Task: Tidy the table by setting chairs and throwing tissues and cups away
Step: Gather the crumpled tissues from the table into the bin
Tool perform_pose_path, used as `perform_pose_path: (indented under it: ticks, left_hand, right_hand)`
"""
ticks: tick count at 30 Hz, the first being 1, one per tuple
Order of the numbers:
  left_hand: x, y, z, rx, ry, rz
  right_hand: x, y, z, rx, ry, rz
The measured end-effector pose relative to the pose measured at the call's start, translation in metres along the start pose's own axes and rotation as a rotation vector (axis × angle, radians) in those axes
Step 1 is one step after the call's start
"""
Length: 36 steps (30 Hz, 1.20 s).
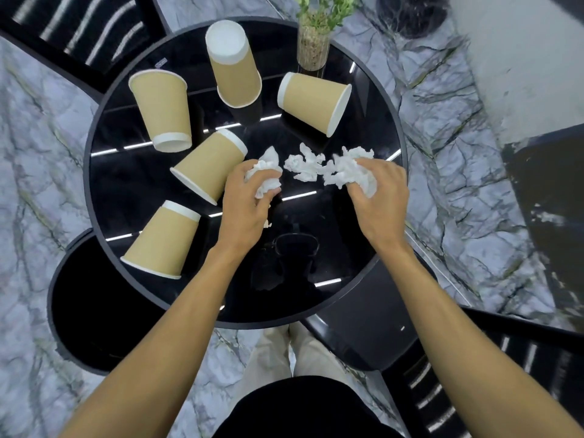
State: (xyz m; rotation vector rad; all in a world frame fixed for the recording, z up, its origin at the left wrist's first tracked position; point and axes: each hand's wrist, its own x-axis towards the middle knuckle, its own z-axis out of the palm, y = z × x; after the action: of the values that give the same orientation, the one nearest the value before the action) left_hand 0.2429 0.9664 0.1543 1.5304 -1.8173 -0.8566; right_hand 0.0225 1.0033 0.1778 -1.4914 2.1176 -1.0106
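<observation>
Left hand [248, 207] clutched left tissue [265, 169]; right hand [380, 197] clutched right tissue [347, 172]. Middle tissue [303, 165] lay loose between. Judged: gather it too, squeeze tight.

Five paper cups [162, 110], three crumpled tissues [305, 165], one plant in a glass vase [313, 47], one round bench [142, 191] and two slatted chairs [79, 36]

A clear glass cylinder vase [313, 45] of green leafy sprigs [319, 11], its lower part packed with pale pebbly filler, stands upright at the far edge of the round black glossy table [126, 184], right of centre. A small pale sticker [160, 63] lies near the far-left edge. Grey-white marble floor [47, 153] with dark veins spreads around; a white wall [521, 58] rises at upper right, a blurred dark round object [414, 14] beside it.
</observation>
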Motion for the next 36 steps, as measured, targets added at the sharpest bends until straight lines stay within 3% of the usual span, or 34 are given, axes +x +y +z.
perform_pose_path:
  ticks: [8,18,24,36]
  left_hand:
    - [0.027,0.003,0.014,-0.038,-0.027,-0.03]
    - [0.017,-0.005,0.023,-0.053,-0.072,-0.063]
    - [0.014,-0.003,0.023,-0.029,-0.091,-0.065]
    - [-0.012,0.013,-0.002,-0.065,-0.001,-0.046]
  right_hand:
    - [0.036,-0.005,0.028,-0.165,-0.182,0.064]
    - [0.026,-0.02,0.071,-0.346,-0.04,0.151]
    - [0.024,-0.016,0.081,-0.248,0.001,0.084]
    - [0.007,0.0,0.043,0.036,-0.152,-0.005]
